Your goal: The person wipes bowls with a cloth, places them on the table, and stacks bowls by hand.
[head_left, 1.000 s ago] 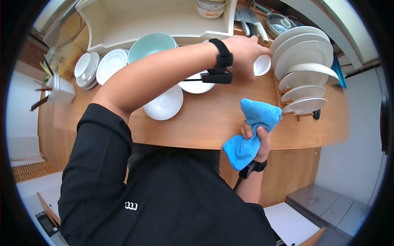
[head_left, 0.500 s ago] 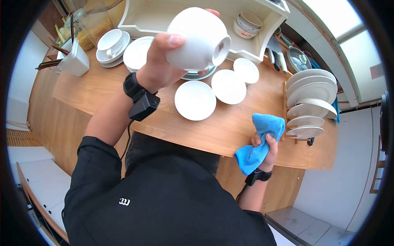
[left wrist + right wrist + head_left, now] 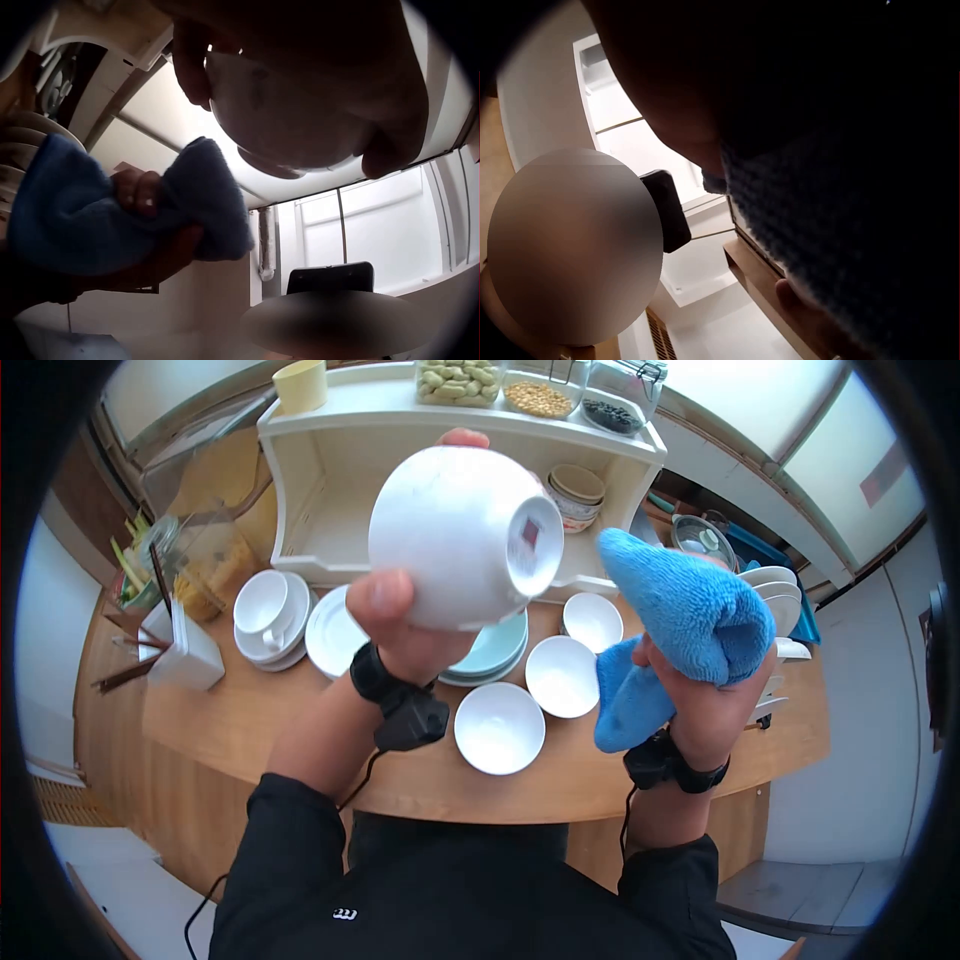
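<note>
In the head view my left hand (image 3: 410, 650) grips a large white bowl (image 3: 440, 530), tilted so its foot ring and a small red mark face right. From the left wrist view, the bowl (image 3: 277, 124) shows dark against the window, fingers and thumb at its sides. My right hand (image 3: 720, 700) holds a bunched blue cloth (image 3: 690, 610), apart from the bowl. Dark cloth (image 3: 810, 225) fills much of the right wrist view. Below, three white bowls stand in a slanting row: a front one (image 3: 500, 728), a middle one (image 3: 562, 676) and a back one (image 3: 593, 622).
Pale green dishes (image 3: 497, 645) sit behind the bowls. At left are white plates (image 3: 333, 635), a white cup (image 3: 263, 603) on saucers and a white chopstick holder (image 3: 190, 650). A cream shelf (image 3: 370, 490) with jars on top stands behind. White plates (image 3: 780, 600) stand at right.
My left hand has come back from beside the small bowl at right and now holds the large bowl up. My right hand has lifted the cloth from the table's front edge toward the bowl.
</note>
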